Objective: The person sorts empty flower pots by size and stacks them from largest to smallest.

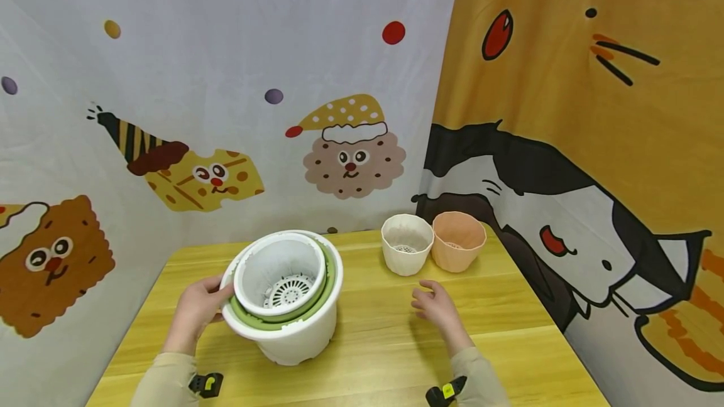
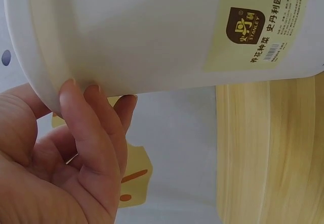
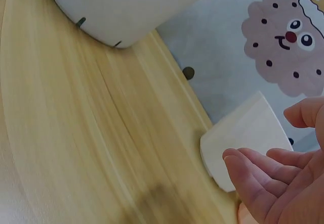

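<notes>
My left hand (image 1: 198,308) pinches the rim of a large white flowerpot (image 1: 296,343) at its left side, thumb on top and fingers beneath. Nested inside that pot are a green pot (image 1: 327,287) and a smaller white pot (image 1: 279,261) with a slotted bottom. The left wrist view shows the large pot's wall with a printed yellow-green label (image 2: 255,32). Over the table, my right hand (image 1: 438,308) holds nothing, its fingers loosely bent. It is nearest to a small cream flowerpot (image 1: 404,262), which it partly covers in the right wrist view.
Beside the cream pot stands a peach flowerpot (image 1: 458,259), both at the table's back edge. The wooden table (image 1: 379,344) meets a white printed curtain (image 1: 226,80) behind and a yellow one (image 1: 543,93) on the right.
</notes>
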Motion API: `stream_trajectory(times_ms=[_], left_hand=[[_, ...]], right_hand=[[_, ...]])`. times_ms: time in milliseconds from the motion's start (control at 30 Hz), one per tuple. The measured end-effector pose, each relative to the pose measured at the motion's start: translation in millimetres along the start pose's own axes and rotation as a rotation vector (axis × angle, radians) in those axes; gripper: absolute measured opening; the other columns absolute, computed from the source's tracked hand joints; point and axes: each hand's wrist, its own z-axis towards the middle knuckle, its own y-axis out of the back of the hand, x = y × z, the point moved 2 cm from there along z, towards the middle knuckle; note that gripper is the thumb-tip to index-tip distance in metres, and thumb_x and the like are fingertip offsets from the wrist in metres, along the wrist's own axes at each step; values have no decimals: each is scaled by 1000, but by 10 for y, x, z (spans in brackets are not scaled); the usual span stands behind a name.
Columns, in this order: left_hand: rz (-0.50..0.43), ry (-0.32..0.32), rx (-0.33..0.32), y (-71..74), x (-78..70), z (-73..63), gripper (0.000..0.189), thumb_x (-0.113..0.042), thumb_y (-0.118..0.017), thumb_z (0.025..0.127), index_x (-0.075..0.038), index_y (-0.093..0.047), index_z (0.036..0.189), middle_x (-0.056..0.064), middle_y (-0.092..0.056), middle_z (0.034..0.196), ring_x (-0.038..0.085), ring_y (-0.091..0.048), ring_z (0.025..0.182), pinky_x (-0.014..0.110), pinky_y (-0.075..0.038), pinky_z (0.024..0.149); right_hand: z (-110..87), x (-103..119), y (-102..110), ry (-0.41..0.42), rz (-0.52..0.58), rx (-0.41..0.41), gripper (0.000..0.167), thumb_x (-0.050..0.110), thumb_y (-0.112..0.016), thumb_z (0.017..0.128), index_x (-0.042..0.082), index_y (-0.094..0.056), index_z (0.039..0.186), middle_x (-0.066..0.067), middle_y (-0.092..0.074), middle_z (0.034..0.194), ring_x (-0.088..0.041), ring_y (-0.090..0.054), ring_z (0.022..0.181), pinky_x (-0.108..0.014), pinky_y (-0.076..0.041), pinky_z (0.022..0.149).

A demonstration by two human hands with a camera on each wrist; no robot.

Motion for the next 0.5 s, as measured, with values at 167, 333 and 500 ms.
stream_trajectory(times_ms=[167,333,500], left_hand=[[-6,-2,-1,-3,4,-1,58,-27,-61,100,12,-46,140,33,-56,128,16,-64,82,30,-60,65],[-4,1,-5,-5,9,-1,58,-27,-61,100,12,-46,141,33,-56,127,16,-63,81,30,-60,65],[4,2,-8,-5,10,-3,57,-26,-60,100,12,-46,141,33,-56,126,16,-63,81,30,-59,64]], right_hand=[[-5,-38,75,-10,15,-16,51,14,-54,100,-13,-38,140,-36,-56,125,-44,-62,106,-48,-58,85],[13,-87,159,-13,10,-57,52,15,-54,100,-14,-38,140,-36,-56,125,-44,-62,106,-50,-57,87],[38,-118,263,-4,-9,-134,50,14,-54,99,-14,-40,138,-35,-58,122,-41,-64,104,-48,-58,84]])
